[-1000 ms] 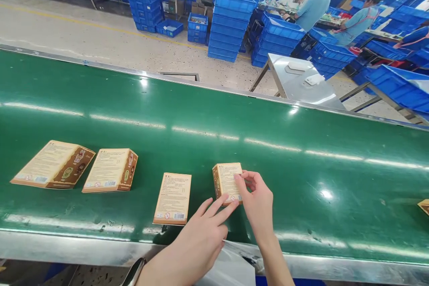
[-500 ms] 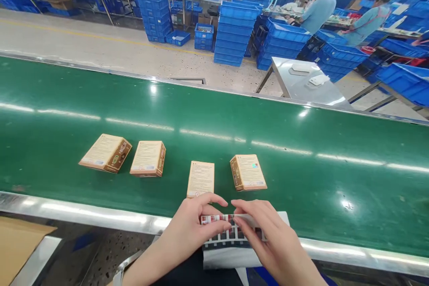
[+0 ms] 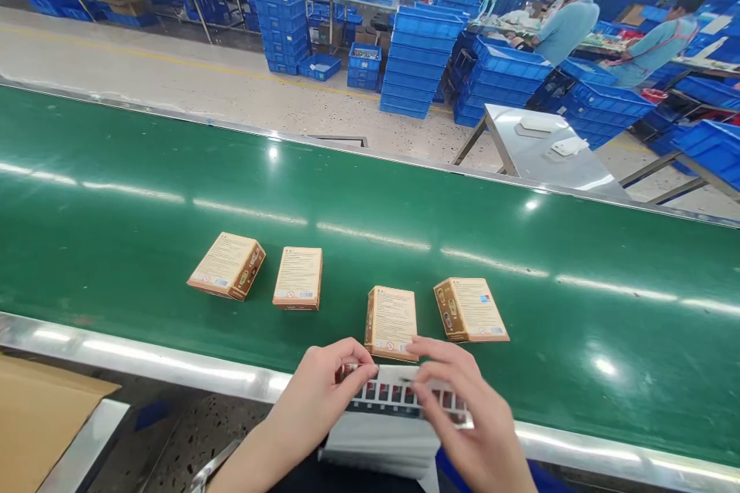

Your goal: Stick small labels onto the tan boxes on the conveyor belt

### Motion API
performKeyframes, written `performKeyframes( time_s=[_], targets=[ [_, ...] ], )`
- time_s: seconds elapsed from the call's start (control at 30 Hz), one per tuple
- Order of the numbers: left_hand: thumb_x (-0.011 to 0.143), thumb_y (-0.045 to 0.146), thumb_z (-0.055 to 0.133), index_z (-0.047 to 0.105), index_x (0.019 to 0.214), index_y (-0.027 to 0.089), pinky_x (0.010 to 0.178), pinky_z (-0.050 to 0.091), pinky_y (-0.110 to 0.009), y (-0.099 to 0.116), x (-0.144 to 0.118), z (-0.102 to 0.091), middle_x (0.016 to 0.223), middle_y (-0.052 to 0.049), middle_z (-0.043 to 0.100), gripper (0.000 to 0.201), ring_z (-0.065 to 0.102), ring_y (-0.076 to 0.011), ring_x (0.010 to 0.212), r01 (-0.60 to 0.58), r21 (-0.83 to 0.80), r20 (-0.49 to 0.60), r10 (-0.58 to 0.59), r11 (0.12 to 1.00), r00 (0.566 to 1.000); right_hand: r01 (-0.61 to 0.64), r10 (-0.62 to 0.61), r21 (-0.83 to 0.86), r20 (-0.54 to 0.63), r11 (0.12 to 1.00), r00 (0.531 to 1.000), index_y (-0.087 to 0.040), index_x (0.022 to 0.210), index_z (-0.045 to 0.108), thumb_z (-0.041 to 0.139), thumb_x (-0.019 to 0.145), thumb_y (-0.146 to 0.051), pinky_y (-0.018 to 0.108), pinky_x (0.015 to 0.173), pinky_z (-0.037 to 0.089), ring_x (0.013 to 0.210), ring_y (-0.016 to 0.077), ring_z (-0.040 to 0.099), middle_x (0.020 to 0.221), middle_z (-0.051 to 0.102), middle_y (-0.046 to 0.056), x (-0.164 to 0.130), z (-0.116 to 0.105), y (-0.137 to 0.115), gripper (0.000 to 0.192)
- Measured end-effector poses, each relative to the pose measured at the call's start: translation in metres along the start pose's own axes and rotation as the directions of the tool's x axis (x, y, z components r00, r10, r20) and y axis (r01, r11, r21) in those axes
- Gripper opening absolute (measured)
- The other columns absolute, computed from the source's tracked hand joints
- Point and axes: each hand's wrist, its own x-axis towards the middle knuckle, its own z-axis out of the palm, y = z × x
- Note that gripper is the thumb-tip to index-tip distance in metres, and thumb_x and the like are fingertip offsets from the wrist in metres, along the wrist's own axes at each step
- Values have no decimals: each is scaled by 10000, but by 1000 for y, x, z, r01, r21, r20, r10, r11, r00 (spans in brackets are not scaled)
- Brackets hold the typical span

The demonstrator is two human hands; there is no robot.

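Low in front of me is a white sheet (image 3: 396, 394) with a row of small dark and red rectangles in white frames; it looks like a label sheet, and its lower part curls down. My left hand (image 3: 329, 393) is closed in a pinch at the sheet's upper left end, with a bit of red and white behind the fingers. Over the right part of the sheet is my right hand (image 3: 462, 404), slightly blurred, its fingers apart. Just beyond the hands lies a cream and brown printed box (image 3: 393, 320); the right fingertips overlap its lower corner in view.
Similar boxes lie on the green conveyor belt (image 3: 173, 169): one (image 3: 471, 308) to the right, two (image 3: 297, 277) to the left. A metal rail (image 3: 173, 358) edges the belt. Cardboard (image 3: 46, 416) is at lower left. Blue crates (image 3: 422, 54) and two people stand beyond.
The boxes have shifted right in view, more than the background has. My right hand has lifted off the sheet's row and its fingers have spread. My left hand has moved slightly left, still pinching.
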Motion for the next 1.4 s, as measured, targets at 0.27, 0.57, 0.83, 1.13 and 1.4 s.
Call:
performKeyframes(
  time_s=[0.27,0.57,0.83,1.13,1.4],
  targets=[
    [879,152,646,707,799,227,1228,253,-439,-10,16,-11,1514,9,498,125,294,-257,1495,-527,182,439,412,830,799,-558,745,692,44,458,666,-210,1098,732,742,772,-550,449,947,548,1141,310,650,1262,692,113,30,20,47,471],
    [903,170,632,674,805,223,1264,204,-432,-7,34,9,1547,19,443,119,282,-227,1496,-557,229,474,409,798,780,-555,719,573,-89,603,689,-205,900,726,721,791,-559,364,824,564,1044,288,665,1250,692,98,24,18,55,370],
    [905,147,623,651,764,221,1265,183,-444,3,42,22,1563,51,409,162,266,-228,1503,-558,238,519,382,795,765,-576,675,374,-230,727,702,-198,901,656,656,837,-552,378,819,522,957,264,660,1182,688,120,19,14,66,359],
    [908,251,641,720,869,223,1015,470,-316,4,39,40,1153,-33,748,92,677,-218,1113,-471,164,356,393,867,848,-581,509,-30,-447,814,736,-199,1173,553,547,916,-477,401,789,506,939,293,693,1022,743,116,26,-19,51,379],
    [899,441,622,664,955,185,534,314,-213,-3,16,29,619,45,578,265,441,-98,558,-16,-263,46,29,965,999,76,-71,-166,33,983,997,-244,1236,570,540,992,-231,331,829,540,962,215,680,1071,719,68,-12,-1,1,246]
  ],
)
